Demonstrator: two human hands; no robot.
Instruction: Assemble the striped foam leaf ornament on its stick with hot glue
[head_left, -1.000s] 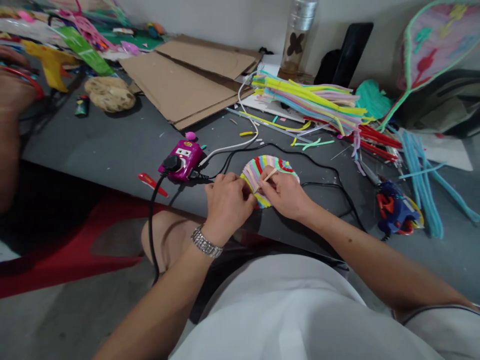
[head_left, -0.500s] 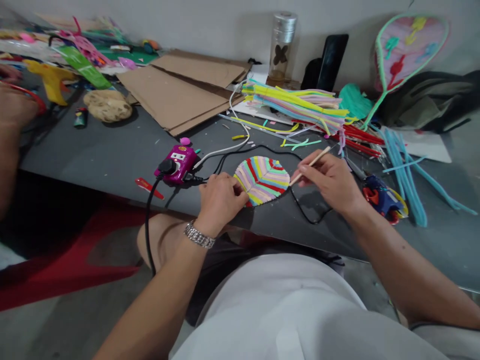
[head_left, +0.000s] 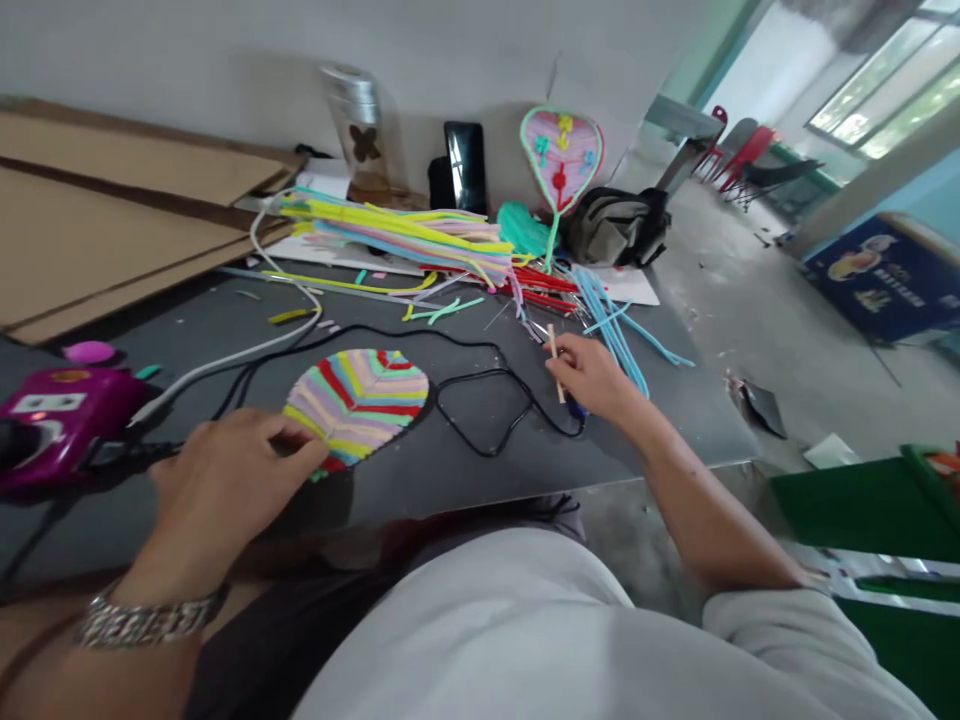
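Observation:
A leaf-shaped piece (head_left: 367,405) covered in striped pipe cleaners lies flat on the grey table. My left hand (head_left: 244,465), a metal watch on its wrist, pinches the near left edge of that piece. Farther right, my right hand (head_left: 592,375) holds a thin wooden stick (head_left: 556,365) upright in its fingers. Beneath the right hand a bit of a blue glue gun (head_left: 576,408) shows; most of it is hidden, and I cannot tell whether the fingers touch it. Its black cord (head_left: 487,452) loops between the piece and the right hand.
A magenta power strip (head_left: 64,420) sits at the left. Behind are cardboard sheets (head_left: 112,240), a pile of pipe cleaners (head_left: 405,235), a bottle (head_left: 356,130), a phone (head_left: 466,165) and a heart-shaped fan (head_left: 561,160). Blue pipe cleaners (head_left: 611,320) lie near the right table edge.
The view has swung to the right. My right hand has moved away from the striped piece, over to the glue gun, still with the stick. My left hand stays at the piece's edge.

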